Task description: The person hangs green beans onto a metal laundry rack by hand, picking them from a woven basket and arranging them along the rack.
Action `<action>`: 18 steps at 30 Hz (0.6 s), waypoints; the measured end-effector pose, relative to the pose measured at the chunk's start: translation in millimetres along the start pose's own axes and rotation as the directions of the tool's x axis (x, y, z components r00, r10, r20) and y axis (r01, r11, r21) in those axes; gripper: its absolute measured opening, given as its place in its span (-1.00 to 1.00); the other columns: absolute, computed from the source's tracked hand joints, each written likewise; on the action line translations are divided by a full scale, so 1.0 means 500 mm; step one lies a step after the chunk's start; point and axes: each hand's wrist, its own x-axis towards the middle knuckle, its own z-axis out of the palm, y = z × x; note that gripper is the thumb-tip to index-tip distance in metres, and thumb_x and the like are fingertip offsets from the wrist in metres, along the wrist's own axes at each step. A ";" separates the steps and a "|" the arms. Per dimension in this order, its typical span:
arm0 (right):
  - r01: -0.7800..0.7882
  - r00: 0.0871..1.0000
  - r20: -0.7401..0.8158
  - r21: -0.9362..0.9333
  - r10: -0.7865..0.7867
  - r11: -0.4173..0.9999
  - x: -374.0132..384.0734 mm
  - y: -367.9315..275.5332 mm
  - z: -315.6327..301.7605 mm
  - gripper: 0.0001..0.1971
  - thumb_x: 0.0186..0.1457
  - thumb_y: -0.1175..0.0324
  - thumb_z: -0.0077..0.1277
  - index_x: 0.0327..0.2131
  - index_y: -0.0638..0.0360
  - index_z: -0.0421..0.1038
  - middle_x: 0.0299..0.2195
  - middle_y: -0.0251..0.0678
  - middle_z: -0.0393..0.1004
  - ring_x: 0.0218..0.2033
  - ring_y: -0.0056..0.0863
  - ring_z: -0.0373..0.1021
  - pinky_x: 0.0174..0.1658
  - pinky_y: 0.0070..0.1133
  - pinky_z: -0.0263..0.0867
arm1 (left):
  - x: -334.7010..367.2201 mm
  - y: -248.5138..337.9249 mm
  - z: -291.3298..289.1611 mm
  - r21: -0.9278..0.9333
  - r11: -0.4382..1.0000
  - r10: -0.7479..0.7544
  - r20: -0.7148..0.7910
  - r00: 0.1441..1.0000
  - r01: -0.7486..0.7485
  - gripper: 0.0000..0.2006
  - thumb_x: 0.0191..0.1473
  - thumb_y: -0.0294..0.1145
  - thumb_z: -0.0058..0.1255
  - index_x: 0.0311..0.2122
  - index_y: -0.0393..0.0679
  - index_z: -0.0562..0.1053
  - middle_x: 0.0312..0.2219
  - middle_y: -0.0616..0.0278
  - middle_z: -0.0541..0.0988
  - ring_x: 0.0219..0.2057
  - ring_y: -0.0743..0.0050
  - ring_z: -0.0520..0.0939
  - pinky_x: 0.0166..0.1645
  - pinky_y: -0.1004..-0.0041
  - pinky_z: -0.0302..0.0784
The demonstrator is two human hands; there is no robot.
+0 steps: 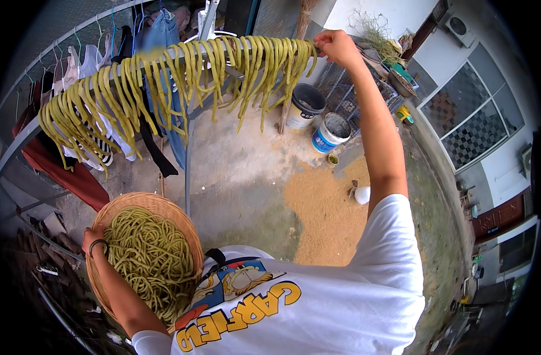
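My left hand (94, 241) grips the rim of a round wicker basket (155, 201) held against my body at lower left. Inside lies a tangled heap of limp green long beans (146, 260). More long beans (190, 65) hang folded over a grey metal rail (26, 133) that curves across the upper part of the view. At the right end of this row, my right hand (336, 48) is raised on an outstretched arm, thumb and fingers pinched at the last hanging long bean (310, 59). The fingers partly hide what is between them.
Clothes on hangers (90, 62) and blue jeans (162, 32) hang behind the rail. A black bucket (307, 99), a white-and-blue bucket (331, 132) and a broom (304, 18) stand beyond. Grain (320, 207) is spread on the concrete floor. Firewood (45, 278) lies at lower left.
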 end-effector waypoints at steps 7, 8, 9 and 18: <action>0.552 0.820 -0.308 0.209 -0.482 0.807 -0.228 -0.263 0.096 -0.88 0.03 0.40 0.06 -0.34 0.19 0.52 -0.44 -0.27 0.52 -0.43 -0.37 0.47 -0.36 -0.54 0.37 | -0.030 -0.004 -0.020 -0.005 0.998 -0.070 -0.005 0.998 0.070 -0.37 -0.11 0.22 -0.02 -0.09 -0.13 0.46 -0.09 0.02 0.51 -0.05 0.01 0.51 0.04 0.13 0.33; 0.576 0.814 -0.160 0.344 -0.558 0.742 -0.295 -0.310 0.132 -0.89 0.01 0.43 0.07 -0.36 0.21 0.51 -0.43 -0.28 0.51 -0.44 -0.39 0.47 -0.38 -0.57 0.36 | -0.031 0.003 -0.021 0.000 0.996 -0.094 -0.003 0.996 0.094 -0.37 -0.11 0.24 -0.02 -0.09 -0.10 0.47 -0.09 0.05 0.52 -0.05 0.03 0.52 0.05 0.15 0.32; 0.573 0.771 -0.029 0.467 -0.636 0.673 -0.359 -0.359 0.162 -0.90 0.00 0.46 0.09 -0.37 0.23 0.50 -0.42 -0.29 0.50 -0.45 -0.42 0.46 -0.40 -0.60 0.35 | -0.026 -0.002 -0.014 0.009 0.997 -0.079 -0.013 0.997 0.079 -0.36 -0.11 0.27 -0.02 -0.09 -0.08 0.48 -0.09 0.06 0.52 -0.05 0.06 0.52 0.05 0.16 0.32; 0.760 0.242 0.415 0.481 -0.877 0.438 -0.730 -0.500 0.626 -0.81 -0.20 0.45 0.04 -0.39 0.21 0.49 -0.38 -0.30 0.44 -0.18 -0.33 0.32 -0.18 -0.44 0.35 | -0.031 0.026 -0.028 -0.006 0.999 -0.044 -0.041 0.998 0.044 -0.39 -0.12 0.23 0.01 -0.11 -0.07 0.49 -0.10 0.09 0.53 -0.07 0.14 0.54 0.01 0.21 0.36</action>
